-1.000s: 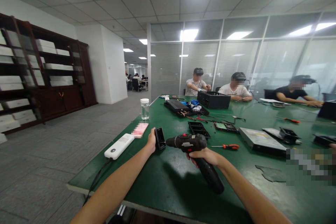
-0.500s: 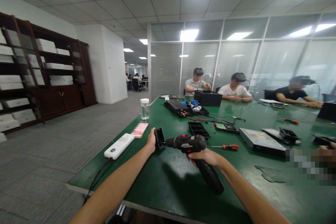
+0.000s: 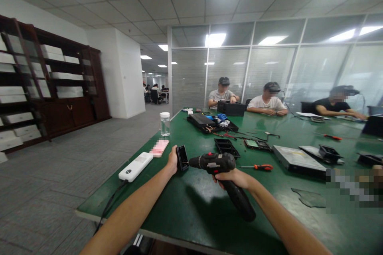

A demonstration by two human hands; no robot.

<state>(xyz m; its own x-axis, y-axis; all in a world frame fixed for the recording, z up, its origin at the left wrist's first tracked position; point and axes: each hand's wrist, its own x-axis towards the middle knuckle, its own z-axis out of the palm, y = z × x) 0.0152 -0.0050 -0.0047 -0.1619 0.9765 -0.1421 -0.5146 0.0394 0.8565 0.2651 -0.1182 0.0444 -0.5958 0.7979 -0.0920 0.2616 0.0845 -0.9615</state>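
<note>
My left hand (image 3: 172, 160) grips a small black open-fronted plastic housing (image 3: 182, 155) by its left side, holding it tilted up over the green table. My right hand (image 3: 231, 177) is wrapped round the handle of a black and red cordless drill (image 3: 214, 162), a finger near its trigger. The drill points left, and its bit reaches into the housing's open face; what the tip touches is too small to make out. Just behind the drill lies a black compartmented plastic frame (image 3: 226, 147). Right of the drill rests an orange-and-black screwdriver (image 3: 261, 167).
A white power bank (image 3: 136, 166) with a black cable lies left of my arm, near a pink card (image 3: 159, 148) and a lidded clear jar (image 3: 164, 124). To the right are a silver disc drive (image 3: 297, 161) and a circuit board (image 3: 256, 144). Several people sit across the table.
My hands, the drill and the housing hold almost the same position. Across the table, a person in a light shirt has tipped the black case lower and moved their hands over it.
</note>
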